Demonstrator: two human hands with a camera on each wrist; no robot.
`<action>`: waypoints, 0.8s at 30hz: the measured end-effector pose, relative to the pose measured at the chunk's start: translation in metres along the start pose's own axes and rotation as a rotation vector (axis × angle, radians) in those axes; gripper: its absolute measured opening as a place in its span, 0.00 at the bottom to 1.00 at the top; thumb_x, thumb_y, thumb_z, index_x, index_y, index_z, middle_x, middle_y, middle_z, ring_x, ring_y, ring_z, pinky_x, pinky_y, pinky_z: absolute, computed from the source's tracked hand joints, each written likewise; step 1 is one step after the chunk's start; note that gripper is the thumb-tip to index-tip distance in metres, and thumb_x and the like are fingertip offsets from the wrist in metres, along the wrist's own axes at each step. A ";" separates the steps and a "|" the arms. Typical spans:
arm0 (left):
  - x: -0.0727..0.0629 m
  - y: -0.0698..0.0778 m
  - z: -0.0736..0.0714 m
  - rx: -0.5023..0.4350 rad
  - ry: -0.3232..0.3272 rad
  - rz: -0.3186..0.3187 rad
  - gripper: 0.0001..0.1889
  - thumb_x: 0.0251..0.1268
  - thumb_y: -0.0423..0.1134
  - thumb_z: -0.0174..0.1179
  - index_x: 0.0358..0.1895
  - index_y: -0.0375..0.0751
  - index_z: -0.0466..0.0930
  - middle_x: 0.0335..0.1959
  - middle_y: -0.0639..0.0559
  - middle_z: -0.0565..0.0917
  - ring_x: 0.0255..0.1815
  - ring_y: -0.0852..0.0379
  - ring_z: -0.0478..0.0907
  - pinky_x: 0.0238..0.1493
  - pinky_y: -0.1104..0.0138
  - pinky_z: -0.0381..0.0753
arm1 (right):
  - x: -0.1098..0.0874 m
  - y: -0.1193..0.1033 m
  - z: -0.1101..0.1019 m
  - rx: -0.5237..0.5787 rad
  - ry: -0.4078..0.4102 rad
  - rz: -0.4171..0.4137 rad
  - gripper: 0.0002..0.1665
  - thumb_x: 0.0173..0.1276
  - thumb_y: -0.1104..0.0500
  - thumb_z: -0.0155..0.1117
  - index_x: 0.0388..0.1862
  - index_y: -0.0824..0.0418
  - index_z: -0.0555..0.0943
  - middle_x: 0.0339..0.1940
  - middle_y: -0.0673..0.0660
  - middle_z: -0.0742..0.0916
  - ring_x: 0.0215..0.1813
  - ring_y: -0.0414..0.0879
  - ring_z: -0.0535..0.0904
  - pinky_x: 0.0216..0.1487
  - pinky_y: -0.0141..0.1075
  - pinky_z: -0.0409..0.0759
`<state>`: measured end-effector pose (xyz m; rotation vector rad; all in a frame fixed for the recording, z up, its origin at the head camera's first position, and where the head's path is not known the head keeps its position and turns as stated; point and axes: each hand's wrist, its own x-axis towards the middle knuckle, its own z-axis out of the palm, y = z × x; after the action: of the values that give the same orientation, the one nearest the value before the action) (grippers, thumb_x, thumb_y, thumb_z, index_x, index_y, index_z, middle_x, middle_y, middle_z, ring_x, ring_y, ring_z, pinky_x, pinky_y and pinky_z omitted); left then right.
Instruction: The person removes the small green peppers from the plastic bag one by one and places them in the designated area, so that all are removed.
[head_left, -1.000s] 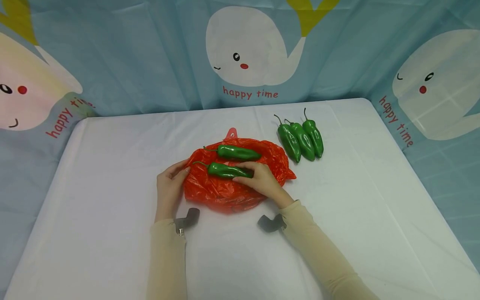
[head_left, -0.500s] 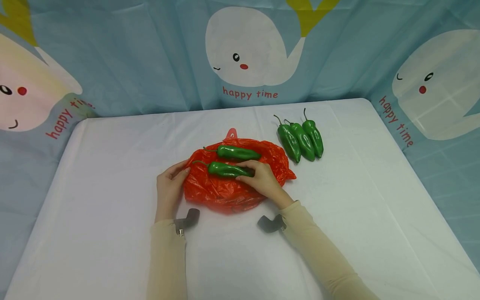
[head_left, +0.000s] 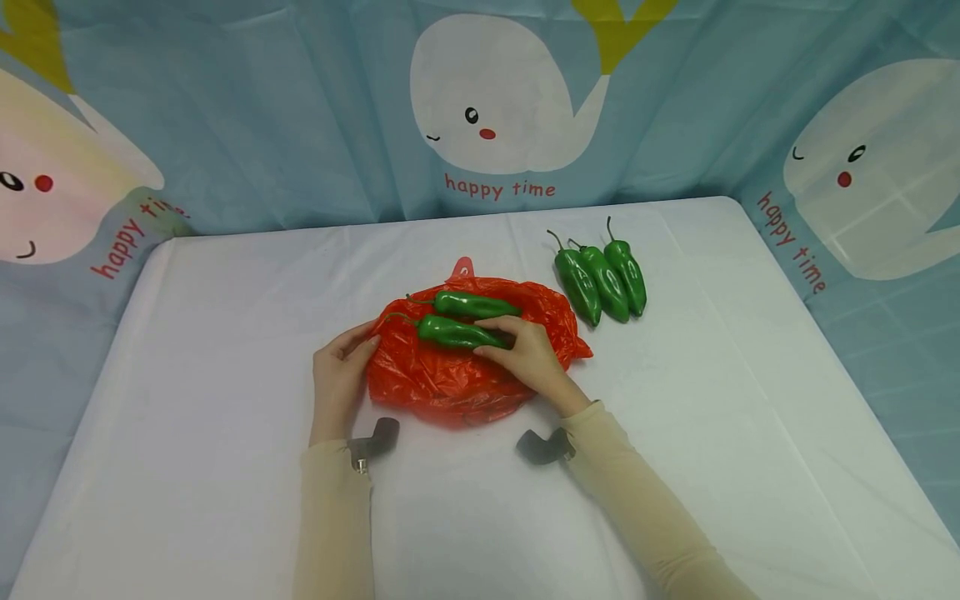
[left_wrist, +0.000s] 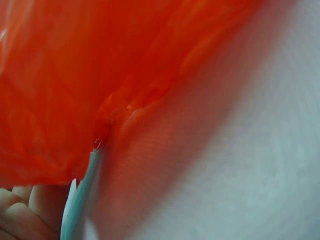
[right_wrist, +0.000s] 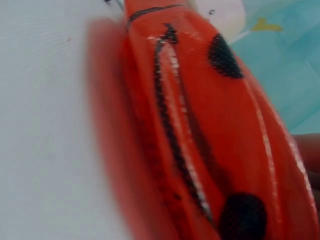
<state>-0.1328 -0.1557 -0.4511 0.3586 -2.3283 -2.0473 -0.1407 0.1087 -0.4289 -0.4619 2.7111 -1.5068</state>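
A crumpled red plastic bag [head_left: 442,383] lies mid-table, its opening spread wide. Two long green peppers are in the opening, side by side: a far pepper [head_left: 468,302] and a near pepper [head_left: 448,331]. My right hand [head_left: 528,354] pinches the near pepper by its tip end, thumb on the near side. At the bag's left edge, my left hand [head_left: 341,371] holds the plastic between thumb and fingers. In the left wrist view, red film covers most of that hand. The right wrist view is filled by the bag [right_wrist: 215,100] with black printed marks.
Behind the bag to the right lie three more green peppers [head_left: 603,283], close together with stems pointing away. A red bag handle [head_left: 463,267] sticks out at the back. The white tabletop [head_left: 210,400] ends at a blue whale-print curtain [head_left: 300,125].
The near pepper has shifted slightly away from me, closer to the far pepper, with my right hand moving along. My left hand and the bag stay about where they were.
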 end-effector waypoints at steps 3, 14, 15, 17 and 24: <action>0.000 0.000 0.000 0.002 -0.002 -0.001 0.17 0.66 0.40 0.59 0.57 0.41 0.79 0.53 0.46 0.81 0.51 0.61 0.78 0.51 0.76 0.75 | 0.000 -0.001 -0.003 0.024 0.035 -0.010 0.22 0.56 0.61 0.73 0.50 0.63 0.82 0.48 0.58 0.85 0.49 0.49 0.79 0.50 0.40 0.79; 0.001 -0.003 -0.001 0.022 -0.004 0.001 0.18 0.67 0.42 0.58 0.57 0.41 0.79 0.54 0.47 0.81 0.52 0.59 0.78 0.51 0.75 0.75 | 0.001 0.000 -0.016 0.062 0.104 0.038 0.23 0.57 0.62 0.72 0.52 0.63 0.81 0.51 0.59 0.84 0.50 0.51 0.79 0.52 0.42 0.79; 0.001 -0.003 -0.001 0.021 -0.004 0.000 0.18 0.67 0.42 0.58 0.57 0.41 0.79 0.54 0.47 0.81 0.52 0.58 0.78 0.52 0.75 0.75 | 0.002 0.001 -0.017 0.061 0.113 0.037 0.23 0.57 0.62 0.72 0.52 0.63 0.81 0.50 0.59 0.84 0.50 0.51 0.79 0.52 0.42 0.79; 0.001 -0.003 -0.001 0.020 -0.005 -0.001 0.18 0.67 0.42 0.58 0.57 0.41 0.79 0.54 0.47 0.81 0.53 0.58 0.78 0.52 0.75 0.75 | 0.002 0.002 -0.019 0.064 0.130 0.037 0.22 0.57 0.62 0.72 0.52 0.62 0.82 0.50 0.58 0.84 0.49 0.51 0.79 0.51 0.42 0.79; 0.000 -0.003 -0.001 0.018 -0.007 -0.005 0.18 0.66 0.42 0.58 0.57 0.42 0.79 0.54 0.47 0.81 0.53 0.58 0.78 0.52 0.74 0.75 | 0.003 0.005 -0.026 0.145 0.171 0.017 0.22 0.57 0.64 0.71 0.52 0.64 0.81 0.49 0.59 0.85 0.47 0.50 0.81 0.50 0.41 0.80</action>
<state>-0.1328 -0.1565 -0.4536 0.3582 -2.3536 -2.0346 -0.1483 0.1320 -0.4186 -0.3188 2.6912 -1.8017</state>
